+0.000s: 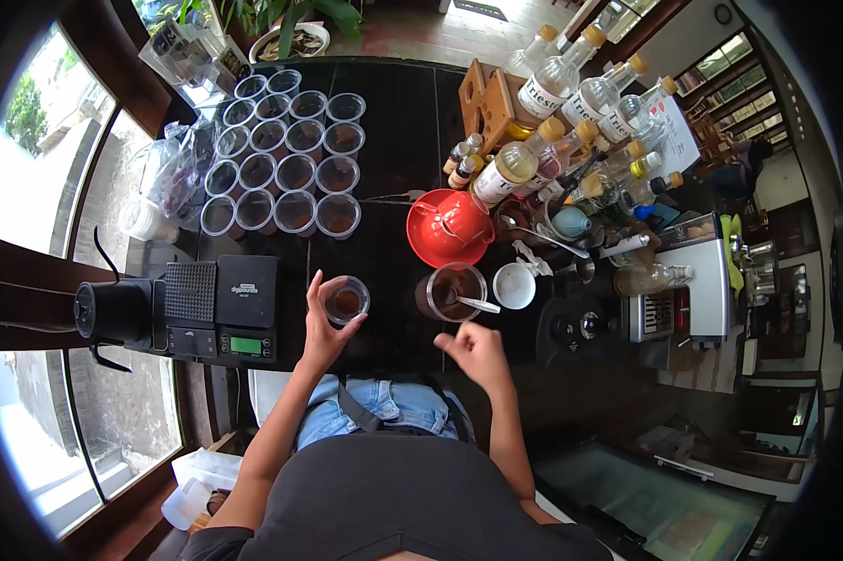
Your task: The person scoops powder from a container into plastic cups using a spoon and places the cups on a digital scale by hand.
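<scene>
My left hand curves its thumb and fingers around a clear plastic cup with brown powder at its bottom. The cup is upright at the front of the black table. My right hand hovers by the table's front edge, fingers curled in and thumb out to the left, with nothing visible in it. Just beyond it is a clear tub of brown powder. A spoon leans in the tub, its pale handle over the rim, apart from my right hand. A white bowl sits right of the tub.
Rows of similar cups stand at the back left. Left of me are a digital scale and a black kettle. A red teapot on a red saucer, several corked bottles and a black appliance stand toward the right.
</scene>
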A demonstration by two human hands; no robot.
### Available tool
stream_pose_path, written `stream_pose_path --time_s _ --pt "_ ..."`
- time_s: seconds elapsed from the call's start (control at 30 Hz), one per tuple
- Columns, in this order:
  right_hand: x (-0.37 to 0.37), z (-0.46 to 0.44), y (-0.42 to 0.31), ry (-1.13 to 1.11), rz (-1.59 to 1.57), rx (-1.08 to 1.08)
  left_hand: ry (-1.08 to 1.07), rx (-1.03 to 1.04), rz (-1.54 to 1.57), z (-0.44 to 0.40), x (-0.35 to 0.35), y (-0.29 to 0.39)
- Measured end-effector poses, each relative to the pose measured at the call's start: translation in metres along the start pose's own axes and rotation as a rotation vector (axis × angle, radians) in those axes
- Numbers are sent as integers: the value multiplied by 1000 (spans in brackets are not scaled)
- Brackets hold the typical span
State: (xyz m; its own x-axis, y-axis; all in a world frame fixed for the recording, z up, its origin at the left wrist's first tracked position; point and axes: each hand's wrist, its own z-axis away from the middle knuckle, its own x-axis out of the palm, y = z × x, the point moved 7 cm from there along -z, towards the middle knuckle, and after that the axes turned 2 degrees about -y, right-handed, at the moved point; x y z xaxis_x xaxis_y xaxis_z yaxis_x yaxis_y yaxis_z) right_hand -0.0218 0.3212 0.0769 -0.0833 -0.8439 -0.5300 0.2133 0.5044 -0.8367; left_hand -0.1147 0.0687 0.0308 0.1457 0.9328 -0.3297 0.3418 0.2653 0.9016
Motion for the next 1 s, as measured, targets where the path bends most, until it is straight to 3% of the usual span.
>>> stream_pose_path --time_s 0.1,0.23,0.33,0.4,0.5,0.53,0.63,0.67,0.77,0.83,0.9,1.0 --pt "37 7 -41 -184 -30 -116 -33 -4 20 3 1 -1" --pt "90 -14 -74 -92 19 -522 -103 28 73 8 4 3" --pt "119 -45 -60 -8 -50 -516 -108 -11 24 15 -2 -8" --pt "135 -64 -47 -90 -357 -484 -92 -64 4 22 -9 -14" --pt "152 -79 -34 -230 -264 -453 -73 -95 -85 28 -26 -8" --pt "148 -79 -38 -150 -275 -483 -51 -100 -87 31 -31 -9" --pt "151 -74 -40 -213 -294 -476 5 -115 -88 40 -45 -8" --pt "145 -74 -42 -64 -307 -493 15 -119 -91 43 -47 -9" --pt "147 -69 -58 -146 -367 -525 50 -148 -133 52 -56 -13" --pt "146 -72 -55 -85 -408 -485 59 -160 -125 54 -58 -11" --pt "153 -77 -52 -201 -466 -439 60 -160 -114 56 -57 -9" --pt "149 -77 -51 -163 -399 -446 42 -159 -76 56 -55 -8"
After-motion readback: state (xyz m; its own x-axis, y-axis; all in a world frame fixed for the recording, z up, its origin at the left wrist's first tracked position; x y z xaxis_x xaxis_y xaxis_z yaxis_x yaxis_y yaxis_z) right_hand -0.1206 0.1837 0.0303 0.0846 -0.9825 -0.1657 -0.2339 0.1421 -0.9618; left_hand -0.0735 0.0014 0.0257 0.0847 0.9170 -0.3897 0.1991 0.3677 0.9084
